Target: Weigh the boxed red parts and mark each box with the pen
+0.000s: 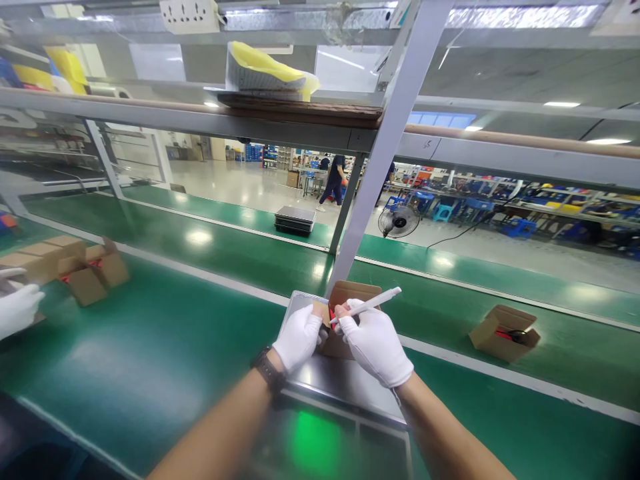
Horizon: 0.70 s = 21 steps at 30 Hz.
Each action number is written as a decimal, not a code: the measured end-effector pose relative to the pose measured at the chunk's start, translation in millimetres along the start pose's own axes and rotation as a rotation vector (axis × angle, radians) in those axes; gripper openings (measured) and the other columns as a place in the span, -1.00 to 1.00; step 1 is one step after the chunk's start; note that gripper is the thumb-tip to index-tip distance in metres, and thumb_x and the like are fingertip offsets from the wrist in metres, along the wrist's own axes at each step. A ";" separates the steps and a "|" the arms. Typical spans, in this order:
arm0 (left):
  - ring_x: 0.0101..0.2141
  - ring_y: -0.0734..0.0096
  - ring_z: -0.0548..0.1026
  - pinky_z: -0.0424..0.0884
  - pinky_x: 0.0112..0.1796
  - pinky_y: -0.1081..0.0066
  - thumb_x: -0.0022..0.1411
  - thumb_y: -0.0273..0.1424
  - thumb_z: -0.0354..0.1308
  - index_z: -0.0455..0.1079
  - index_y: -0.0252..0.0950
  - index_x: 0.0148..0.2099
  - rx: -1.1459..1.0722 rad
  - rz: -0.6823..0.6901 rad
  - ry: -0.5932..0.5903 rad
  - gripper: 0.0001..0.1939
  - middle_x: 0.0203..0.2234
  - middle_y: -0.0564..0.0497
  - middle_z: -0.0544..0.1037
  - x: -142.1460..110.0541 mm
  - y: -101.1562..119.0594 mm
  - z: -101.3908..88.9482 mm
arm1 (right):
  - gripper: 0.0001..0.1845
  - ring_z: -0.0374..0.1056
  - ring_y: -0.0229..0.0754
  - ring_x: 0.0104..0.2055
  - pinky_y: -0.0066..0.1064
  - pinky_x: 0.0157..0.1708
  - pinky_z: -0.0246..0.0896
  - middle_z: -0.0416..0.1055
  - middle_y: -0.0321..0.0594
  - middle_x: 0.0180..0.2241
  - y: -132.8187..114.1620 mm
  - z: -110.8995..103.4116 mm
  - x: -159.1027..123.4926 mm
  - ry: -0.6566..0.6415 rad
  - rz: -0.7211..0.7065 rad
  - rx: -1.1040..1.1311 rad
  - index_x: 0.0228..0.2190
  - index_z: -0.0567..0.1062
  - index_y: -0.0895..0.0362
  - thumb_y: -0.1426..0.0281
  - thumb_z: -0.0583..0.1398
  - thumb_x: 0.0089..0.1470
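Observation:
An opened cardboard box (354, 289) with something red inside stands on a metal scale plate (345, 388) in front of me. My left hand (299, 338), white-gloved with fingertips bare, is closed on the box's left cardboard flap. My right hand (376, 345), gloved likewise, grips a white pen (377, 300) slanting up to the right. The pen's lower end is at the box opening, close to my left fingers. Both hands partly hide the box and its contents.
Several cardboard boxes (83, 280) sit on the green belt at left, near another person's gloved hand (20, 310). One open box (505, 333) lies to the right. A slanted grey post (380, 147) rises behind my box. A second scale (295, 219) stands further back.

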<state>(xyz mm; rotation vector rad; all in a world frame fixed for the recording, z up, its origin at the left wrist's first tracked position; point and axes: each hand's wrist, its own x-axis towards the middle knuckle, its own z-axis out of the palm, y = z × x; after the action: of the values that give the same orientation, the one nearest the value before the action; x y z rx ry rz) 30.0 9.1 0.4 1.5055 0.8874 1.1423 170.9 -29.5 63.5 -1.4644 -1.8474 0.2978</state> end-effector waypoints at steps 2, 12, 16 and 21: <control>-0.60 0.49 0.33 0.26 -0.53 0.47 0.25 -0.11 -0.16 0.26 -0.31 -0.38 0.008 0.005 0.001 -0.60 -0.59 0.03 0.40 -0.1 -1.0 -0.4 | -0.68 0.36 -0.16 -0.39 -0.43 -0.40 0.15 0.45 -0.27 -0.48 -0.1 0.2 -0.3 -0.002 0.003 0.014 -0.52 0.41 0.10 0.27 0.02 0.18; -0.60 0.47 0.33 0.25 -0.54 0.46 0.25 -0.12 -0.18 0.28 -0.32 -0.37 0.020 -0.034 -0.008 -0.60 -0.60 0.02 0.40 -1.2 2.6 -4.1 | -0.64 0.28 -0.21 -0.52 -0.43 -0.49 0.15 0.38 -0.26 -0.58 3.0 -3.2 -6.8 0.116 0.079 0.275 -0.58 0.36 0.11 0.18 0.08 0.14; -0.36 0.35 0.44 0.36 -0.34 0.40 0.17 -0.13 0.02 0.31 -0.32 -0.18 0.063 0.028 0.017 -0.65 -0.37 -0.07 0.48 -6.0 14.6 -4.7 | -0.67 0.18 -0.30 -0.63 -0.51 -0.66 0.05 0.32 -0.30 -0.62 11.9 -6.6 -30.1 0.316 0.205 0.709 -0.50 0.34 0.13 0.14 0.15 0.09; -0.24 0.22 0.47 0.41 -0.25 0.33 -0.04 -0.26 0.28 0.29 -0.25 0.00 0.105 0.026 -0.230 -0.47 -0.22 -0.11 0.51 -7.9 35.8 21.0 | -0.70 0.22 -0.31 -0.60 -0.51 -0.67 0.06 0.39 -0.24 -0.51 18.0 1.9 -50.6 0.408 0.152 0.803 -0.29 0.42 0.16 0.16 0.15 0.12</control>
<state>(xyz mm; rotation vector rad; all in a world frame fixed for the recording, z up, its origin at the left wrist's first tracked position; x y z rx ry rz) 47.3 -12.2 32.6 1.7005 0.7815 0.9301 186.3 -69.4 31.0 -0.9928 -1.0888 0.6682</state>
